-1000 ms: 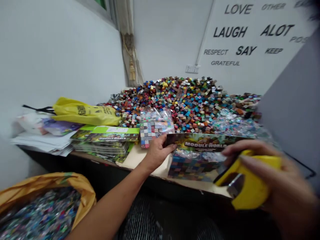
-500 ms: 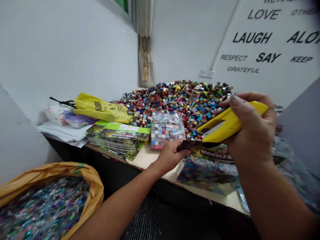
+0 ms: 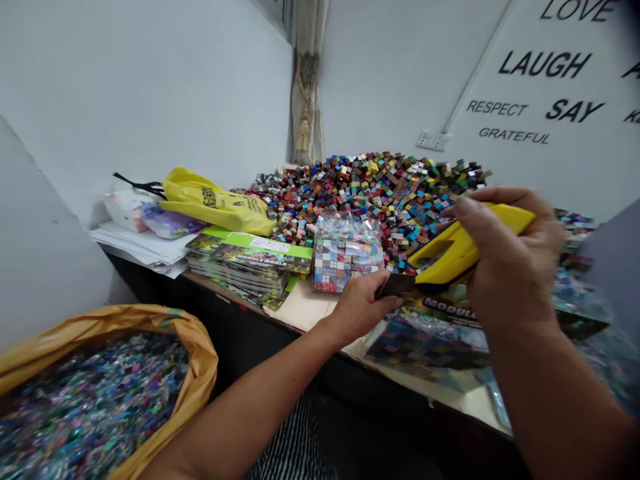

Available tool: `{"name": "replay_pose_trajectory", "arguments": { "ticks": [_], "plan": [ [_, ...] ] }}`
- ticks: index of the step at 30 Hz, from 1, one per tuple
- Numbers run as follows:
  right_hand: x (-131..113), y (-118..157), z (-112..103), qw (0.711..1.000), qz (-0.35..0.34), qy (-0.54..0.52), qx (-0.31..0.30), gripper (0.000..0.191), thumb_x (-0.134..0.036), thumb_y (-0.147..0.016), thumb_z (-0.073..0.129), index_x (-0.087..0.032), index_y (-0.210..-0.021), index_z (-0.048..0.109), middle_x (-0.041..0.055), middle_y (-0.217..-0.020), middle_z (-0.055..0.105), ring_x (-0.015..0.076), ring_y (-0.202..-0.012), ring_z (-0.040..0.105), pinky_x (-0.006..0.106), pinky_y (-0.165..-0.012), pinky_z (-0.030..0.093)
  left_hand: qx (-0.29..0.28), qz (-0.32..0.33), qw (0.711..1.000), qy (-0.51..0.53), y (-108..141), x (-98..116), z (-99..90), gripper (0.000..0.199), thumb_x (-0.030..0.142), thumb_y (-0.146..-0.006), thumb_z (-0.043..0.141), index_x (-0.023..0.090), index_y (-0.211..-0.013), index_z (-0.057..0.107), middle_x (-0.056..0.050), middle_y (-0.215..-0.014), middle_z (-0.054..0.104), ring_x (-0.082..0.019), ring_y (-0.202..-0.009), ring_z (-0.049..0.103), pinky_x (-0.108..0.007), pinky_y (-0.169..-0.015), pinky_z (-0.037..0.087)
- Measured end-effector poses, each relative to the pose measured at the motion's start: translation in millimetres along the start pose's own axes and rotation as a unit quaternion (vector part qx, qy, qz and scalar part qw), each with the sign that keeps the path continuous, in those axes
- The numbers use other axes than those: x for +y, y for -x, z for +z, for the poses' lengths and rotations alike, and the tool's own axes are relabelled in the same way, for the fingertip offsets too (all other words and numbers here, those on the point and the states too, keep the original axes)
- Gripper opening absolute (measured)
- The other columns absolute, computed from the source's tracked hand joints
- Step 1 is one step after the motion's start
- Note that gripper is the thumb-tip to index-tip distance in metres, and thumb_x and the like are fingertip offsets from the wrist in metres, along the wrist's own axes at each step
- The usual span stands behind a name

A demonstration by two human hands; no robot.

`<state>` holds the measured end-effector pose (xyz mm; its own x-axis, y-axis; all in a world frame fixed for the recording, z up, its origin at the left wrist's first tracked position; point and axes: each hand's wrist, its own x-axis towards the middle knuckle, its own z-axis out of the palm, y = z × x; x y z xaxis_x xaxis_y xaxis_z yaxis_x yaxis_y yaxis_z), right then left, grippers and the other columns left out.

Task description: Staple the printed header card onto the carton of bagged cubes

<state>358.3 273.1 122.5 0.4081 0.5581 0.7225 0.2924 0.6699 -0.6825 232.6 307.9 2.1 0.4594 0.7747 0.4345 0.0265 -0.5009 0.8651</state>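
My right hand [image 3: 515, 260] is shut on a yellow tape dispenser [image 3: 463, 245], whose metal-edged mouth points down and left. The dispenser sits just above the dark flap of a Module World box [image 3: 450, 310]. My left hand [image 3: 361, 310] grips that flap's edge, close to the dispenser's mouth. The box lies on a cream sheet [image 3: 310, 307] at the table's front edge. A transparent bag of coloured blocks [image 3: 430, 347] lies under or inside the box; I cannot tell which. Another filled bag [image 3: 347, 257] stands just beyond my left hand.
A stack of Module World boxes [image 3: 247, 263] lies left of the bag. Behind rises a large heap of small coloured blocks [image 3: 375, 193]. Further left are a yellow plastic bag [image 3: 215, 207] and papers [image 3: 143, 243]. A yellow sack [image 3: 95, 400] of bagged pieces stands on the floor.
The dispenser has stayed over the box since it rose from the lower right. My view has shifted, moving everything rightward in the frame, and my left hand remains on the flap.
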Motion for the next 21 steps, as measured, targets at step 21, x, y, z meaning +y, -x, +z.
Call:
{"name": "replay_pose_trajectory", "arguments": {
  "ticks": [21],
  "plan": [
    [1, 2, 5, 0.998, 0.052, -0.025, -0.029, 0.030, -0.038, -0.069, 0.080, -0.019, -0.084, 0.062, -0.0007, -0.071, 0.065, 0.0136, -0.055, 0.061, 0.025, -0.049, 0.051, 0.009, 0.016, 1.000, 0.014, 2, -3, 1.6, 0.019, 0.027, -0.081, 0.066, 0.016, -0.095, 0.063, 0.000, -0.078, 0.064, -0.014, -0.071, 0.053, -0.027, -0.066, 0.043]
  ]
}}
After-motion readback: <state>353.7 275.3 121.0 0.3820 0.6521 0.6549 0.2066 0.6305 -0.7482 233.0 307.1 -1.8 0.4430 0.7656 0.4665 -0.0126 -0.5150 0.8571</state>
